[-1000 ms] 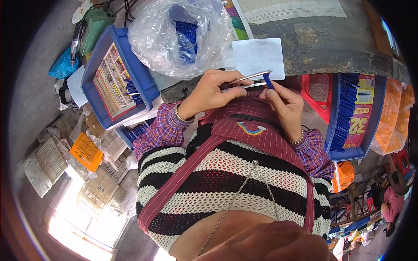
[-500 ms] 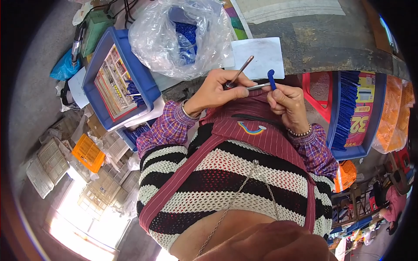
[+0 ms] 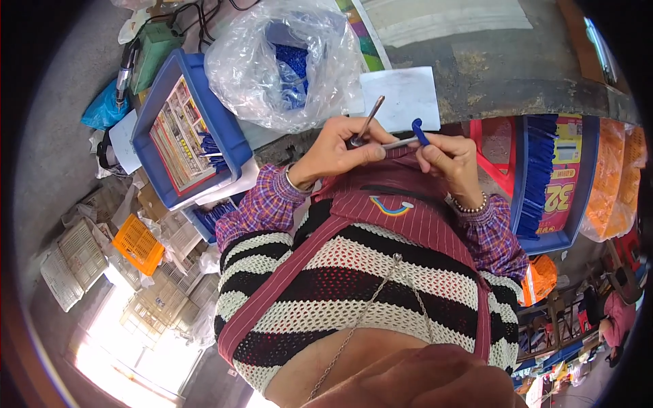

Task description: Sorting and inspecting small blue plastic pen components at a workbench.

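Observation:
Over my lap, my left hand (image 3: 340, 151) is closed round a slim dark tool (image 3: 373, 117) whose shaft slants up past the fingers. Between its thumb and forefinger lies a thin grey rod (image 3: 400, 142) that points to the right. I cannot tell whether the rod belongs to the same tool. My right hand (image 3: 450, 163) pinches a small blue plastic piece with a hooked top (image 3: 419, 131). The rod's tip meets the blue piece at the fingertips, and the exact contact is hidden.
A clear plastic bag (image 3: 235, 81) of small blue parts stands on the workbench (image 3: 490, 75) beside a white sheet (image 3: 411, 92). Blue trays hold long blue pieces, one at left (image 3: 239, 153), another at right (image 3: 590, 156). Orange bags (image 3: 615, 180) hang beyond. A person (image 3: 617, 319) is at far lower right.
The view has shifted slightly, so the bench and trays sit a little lower. Both hands keep their hold; the blue piece tilts slightly more to the left.

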